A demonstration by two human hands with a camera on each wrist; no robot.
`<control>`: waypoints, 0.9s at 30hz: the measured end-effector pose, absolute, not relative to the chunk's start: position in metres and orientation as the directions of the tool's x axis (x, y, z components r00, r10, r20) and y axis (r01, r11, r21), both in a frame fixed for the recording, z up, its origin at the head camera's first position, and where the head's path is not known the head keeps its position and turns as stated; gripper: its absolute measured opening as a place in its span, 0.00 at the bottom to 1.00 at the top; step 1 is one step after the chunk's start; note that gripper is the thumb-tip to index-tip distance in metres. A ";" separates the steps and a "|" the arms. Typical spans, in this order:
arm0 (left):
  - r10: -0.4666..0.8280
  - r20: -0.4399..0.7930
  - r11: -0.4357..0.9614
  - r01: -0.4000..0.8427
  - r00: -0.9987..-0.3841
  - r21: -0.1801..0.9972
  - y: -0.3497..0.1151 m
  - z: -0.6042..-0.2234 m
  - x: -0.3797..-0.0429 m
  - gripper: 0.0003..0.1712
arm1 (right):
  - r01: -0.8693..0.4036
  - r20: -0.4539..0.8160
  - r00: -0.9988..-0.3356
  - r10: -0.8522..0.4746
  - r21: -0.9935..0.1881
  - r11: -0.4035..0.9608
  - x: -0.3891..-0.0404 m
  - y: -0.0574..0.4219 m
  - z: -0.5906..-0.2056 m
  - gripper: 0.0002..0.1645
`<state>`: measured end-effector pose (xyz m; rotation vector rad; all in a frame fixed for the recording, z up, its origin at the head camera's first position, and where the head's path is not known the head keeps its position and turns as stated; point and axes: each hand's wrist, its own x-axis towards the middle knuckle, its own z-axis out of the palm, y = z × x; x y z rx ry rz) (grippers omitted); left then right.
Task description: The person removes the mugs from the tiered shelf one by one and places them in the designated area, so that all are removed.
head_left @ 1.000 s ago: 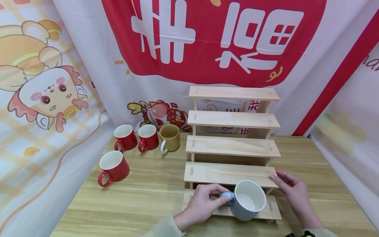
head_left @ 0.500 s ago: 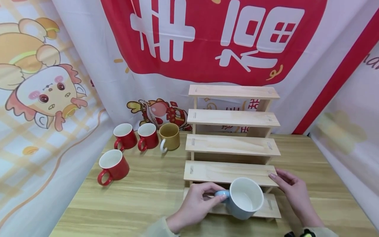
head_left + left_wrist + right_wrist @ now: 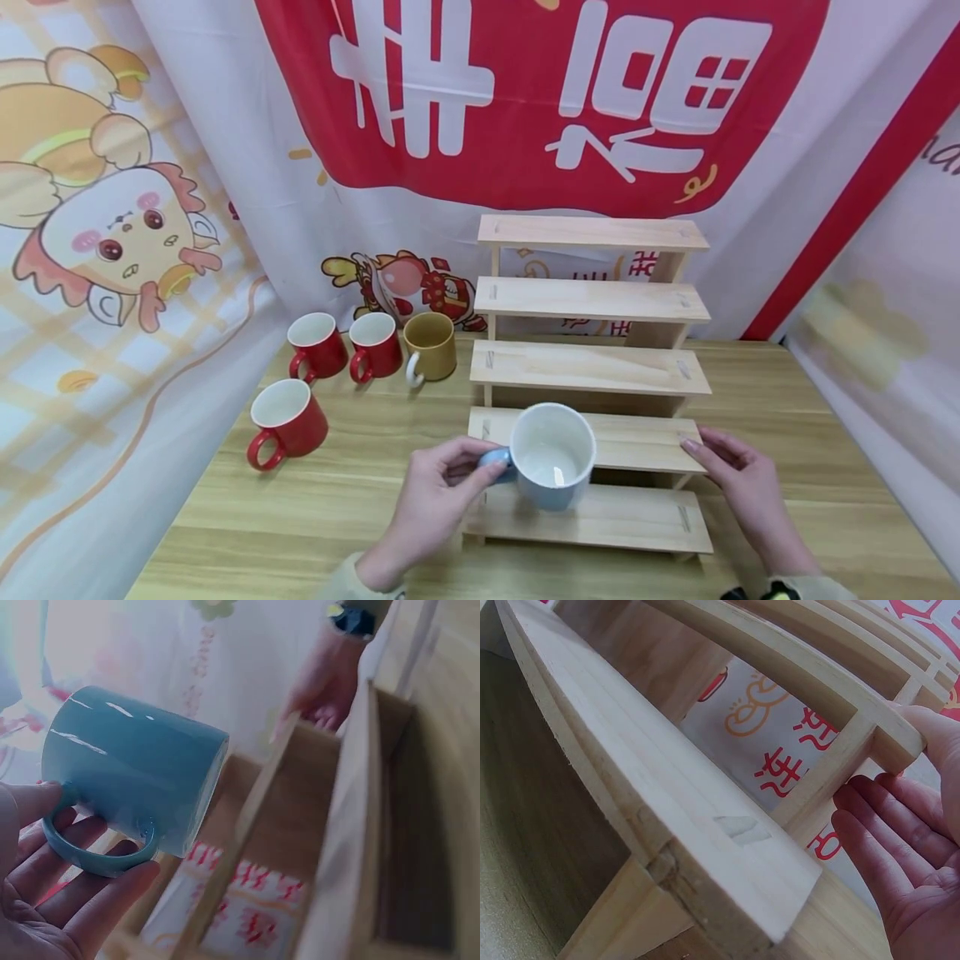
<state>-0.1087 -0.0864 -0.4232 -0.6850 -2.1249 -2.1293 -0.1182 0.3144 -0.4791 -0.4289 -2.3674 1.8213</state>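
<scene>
My left hand [image 3: 435, 496] grips a light blue mug [image 3: 553, 458] by its handle, with the thumb and fingers closed on it. The mug is upright, its white inside facing up, and it overlaps the two lowest steps of a wooden stepped rack [image 3: 585, 308] in the head view. In the left wrist view the blue mug [image 3: 135, 765] shows its side and handle loop above the palm. My right hand [image 3: 742, 487] holds the right end of the second-lowest step, thumb on top and fingers below, as the right wrist view shows at the step's end [image 3: 900, 746].
Left of the rack stand three red mugs, two at the back [image 3: 318, 346] [image 3: 377, 346] and one nearer [image 3: 292, 417]. A mustard mug [image 3: 431, 350] with a white handle stands beside them. Printed cloth [image 3: 405, 200] hangs behind the wood-grain table [image 3: 360, 475].
The left hand has carried the blue mug leftward and a little away from me, off the right part of the lowest step. My right hand stays at the rack.
</scene>
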 end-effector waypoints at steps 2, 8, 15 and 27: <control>0.219 0.359 -0.040 0.359 -0.907 0.932 -0.096 -0.419 -0.109 0.08 | 0.139 -0.069 -0.955 0.290 -0.964 0.229 -0.118 0.315 -0.480 0.27; 0.047 0.420 -0.001 0.420 -0.906 0.907 -0.128 -0.405 -0.112 0.08 | 0.121 -0.059 -0.957 0.283 -0.971 0.206 -0.118 0.315 -0.480 0.23; -0.147 0.441 0.081 0.433 -0.886 0.898 -0.163 -0.399 -0.115 0.09 | 0.104 -0.051 -0.958 0.284 -0.978 0.178 -0.117 0.314 -0.479 0.20; -0.395 0.327 0.113 0.308 -0.859 0.945 -0.213 -0.428 -0.125 0.10 | 0.093 -0.045 -0.962 0.271 -0.982 0.167 -0.116 0.315 -0.479 0.22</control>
